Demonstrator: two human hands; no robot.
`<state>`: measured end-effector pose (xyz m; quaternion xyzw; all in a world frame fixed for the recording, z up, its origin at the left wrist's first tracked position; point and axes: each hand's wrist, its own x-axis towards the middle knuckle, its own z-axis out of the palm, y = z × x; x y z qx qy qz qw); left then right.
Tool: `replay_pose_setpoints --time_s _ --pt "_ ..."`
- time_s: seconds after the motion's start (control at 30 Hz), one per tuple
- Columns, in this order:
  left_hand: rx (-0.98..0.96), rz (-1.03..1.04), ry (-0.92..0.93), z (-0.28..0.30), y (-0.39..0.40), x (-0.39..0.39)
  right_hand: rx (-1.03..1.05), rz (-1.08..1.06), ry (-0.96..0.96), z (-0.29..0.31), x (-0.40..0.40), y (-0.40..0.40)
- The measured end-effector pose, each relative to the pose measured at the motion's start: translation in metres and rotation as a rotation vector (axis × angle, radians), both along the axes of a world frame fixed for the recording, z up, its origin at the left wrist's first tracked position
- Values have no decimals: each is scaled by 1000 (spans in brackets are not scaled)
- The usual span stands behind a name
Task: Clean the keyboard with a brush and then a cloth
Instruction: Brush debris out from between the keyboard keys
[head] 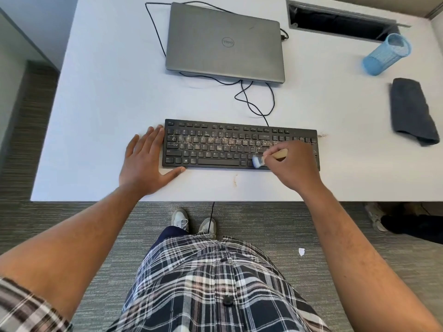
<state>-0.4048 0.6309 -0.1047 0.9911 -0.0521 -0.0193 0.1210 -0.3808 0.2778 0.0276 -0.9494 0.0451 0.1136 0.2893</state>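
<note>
Keyboard (239, 144) sits on the white surface (107, 104), in front of the closed laptop (225, 41). Right hand (294, 164) has its grip closed round the brush (259, 161), wooden handle pinched in the fingers, bristles down on the bottom key row right of the spacebar. Left hand (146, 161) lies flat and spread, fingers straight, against the keyboard's left edge, steadying it.

Progress: brushing stage, looks partway. Upper and middle key rows are covered with pale crumbs or dust; lower rows look cleaner. Some specks lie on the surface just off the keyboard's right end.

Cloth (412, 111), dark and folded, lies well right of the keyboard, untouched, near the blue mesh cup (386, 53). Wiping is not yet begun.
</note>
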Motion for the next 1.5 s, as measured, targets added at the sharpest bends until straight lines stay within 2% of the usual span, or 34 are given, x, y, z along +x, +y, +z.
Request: replay_pose_setpoints --time_s 0.13,0.3,0.43,0.57,0.7,0.87,0.97,1.13,1.23,1.4,1.5 --pt "6 -2 5 0 0 0 -54 32 71 1 -4 -2" --pt "13 -1 9 0 -1 0 27 -39 -62 -1 -5 -2" --pt "15 -1 5 0 -1 0 -28 11 59 -3 -2 -6" --pt "19 2 10 1 -2 0 15 -71 -55 -1 0 -10" --pt "18 4 10 1 -2 0 -16 -24 78 -5 -1 -14" --pt "20 4 8 1 -2 0 21 -63 -58 -1 1 -15" --pt "16 3 3 2 -1 0 -27 -6 65 -4 1 -15" --pt "21 3 6 2 -2 0 43 -41 -6 -4 1 -16" --pt "20 4 2 3 -2 0 6 -16 83 -5 -1 -15" --pt "28 5 9 3 -2 -1 175 -50 -11 -6 0 -8" --pt "33 5 15 3 -2 -1 189 -50 -6 -16 -2 -5"
